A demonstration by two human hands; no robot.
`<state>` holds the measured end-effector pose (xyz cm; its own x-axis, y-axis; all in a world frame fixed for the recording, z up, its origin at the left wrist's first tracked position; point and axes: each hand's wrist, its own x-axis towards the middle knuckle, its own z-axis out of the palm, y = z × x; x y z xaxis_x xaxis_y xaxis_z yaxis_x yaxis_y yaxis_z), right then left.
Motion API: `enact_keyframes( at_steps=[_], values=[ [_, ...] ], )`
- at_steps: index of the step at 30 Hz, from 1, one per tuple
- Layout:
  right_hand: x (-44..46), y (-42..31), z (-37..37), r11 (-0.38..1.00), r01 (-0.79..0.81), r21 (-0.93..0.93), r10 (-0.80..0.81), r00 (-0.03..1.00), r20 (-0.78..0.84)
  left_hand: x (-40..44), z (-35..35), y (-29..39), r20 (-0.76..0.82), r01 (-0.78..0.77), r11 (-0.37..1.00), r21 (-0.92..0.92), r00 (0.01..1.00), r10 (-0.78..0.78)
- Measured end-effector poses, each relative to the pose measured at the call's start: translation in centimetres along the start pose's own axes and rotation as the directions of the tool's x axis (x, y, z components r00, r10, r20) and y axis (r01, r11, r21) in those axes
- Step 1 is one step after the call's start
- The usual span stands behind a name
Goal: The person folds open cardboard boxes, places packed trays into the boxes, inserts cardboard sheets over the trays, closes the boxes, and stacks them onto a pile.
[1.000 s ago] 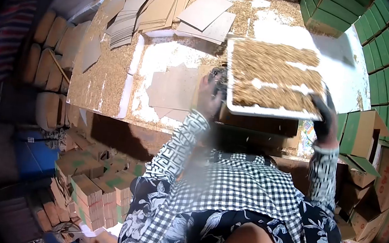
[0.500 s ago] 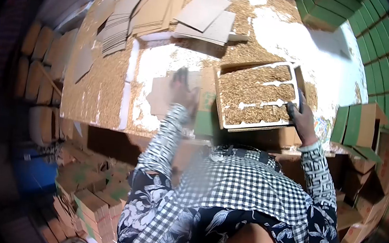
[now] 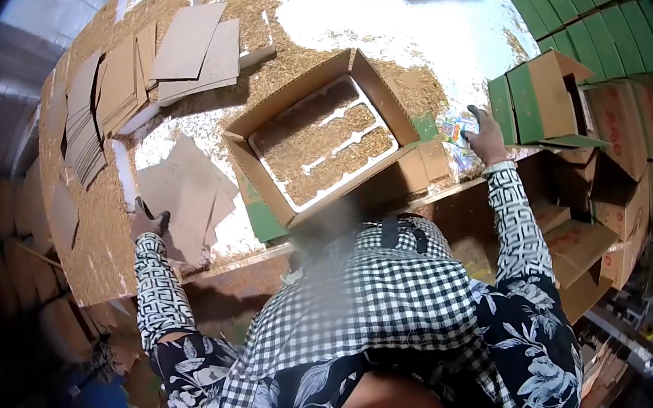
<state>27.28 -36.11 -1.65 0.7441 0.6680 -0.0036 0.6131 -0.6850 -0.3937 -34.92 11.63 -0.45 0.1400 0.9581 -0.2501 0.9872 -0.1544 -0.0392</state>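
My left hand (image 3: 150, 223) is at the left, beside the edge of flat grey cardboard sheets (image 3: 181, 194), its thumb and fingers apart. My right hand (image 3: 488, 136) reaches to small colourful packets (image 3: 456, 130) on the right of the table, fingers spread around their near side. Between the hands, an open cardboard box (image 3: 246, 163) with raised walls sits askew. Inside it lies a white-rimmed tray (image 3: 344, 195) of brown, husk-like material, with a white divider showing through. Neither hand touches the box.
Brown husks cover much of the white table (image 3: 342, 10). Stacked cardboard sheets (image 3: 187, 40) lie at the upper left. An open green and brown carton (image 3: 531, 99) stands at the right, near stacked green boxes (image 3: 608, 35). More brown cartons (image 3: 626, 118) are at the far right.
The tray went down inside the box and my right hand let go, moving right to the packets. My left hand moved left to the sheets. The view has turned.
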Motion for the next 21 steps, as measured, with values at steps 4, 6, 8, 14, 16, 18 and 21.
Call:
enact_keyframes(
  at_steps=[4,6,8,14,16,18,21],
  values=[
    [1.6,3.1,5.2,0.981,-0.084,-0.177,0.094,0.994,0.048,-3.0,-2.5,1.8,-0.087,-0.055,0.993,0.109,0.994,0.065],
    [1.5,4.7,6.3,0.979,-0.199,0.052,0.191,0.973,0.133,-4.7,-2.6,2.6,-0.151,-0.094,0.978,0.188,0.981,0.123],
    [0.8,5.2,6.5,0.98,-0.165,0.111,0.171,0.984,-0.048,-6.0,-3.9,3.8,-0.055,0.042,0.968,0.248,0.998,-0.029],
    [3.6,2.8,1.0,0.985,0.024,0.171,0.024,0.961,-0.274,-8.6,-6.9,2.0,-0.314,-0.249,0.956,0.157,0.905,0.287],
    [2.8,-8.9,-6.6,0.403,0.211,0.89,-0.165,0.974,-0.156,-13.6,-12.3,8.1,-0.433,-0.235,0.948,-0.213,0.893,0.125],
    [3.7,-19.0,-5.4,0.518,0.802,0.297,-0.76,0.591,-0.27,-15.9,-13.4,12.7,-0.656,-0.55,0.723,-0.419,0.734,0.178],
    [4.2,-21.9,-2.0,0.653,0.753,-0.077,-0.757,0.65,-0.062,-21.0,-13.8,24.4,-0.752,-0.745,0.665,0.054,0.408,0.517]
  ],
)
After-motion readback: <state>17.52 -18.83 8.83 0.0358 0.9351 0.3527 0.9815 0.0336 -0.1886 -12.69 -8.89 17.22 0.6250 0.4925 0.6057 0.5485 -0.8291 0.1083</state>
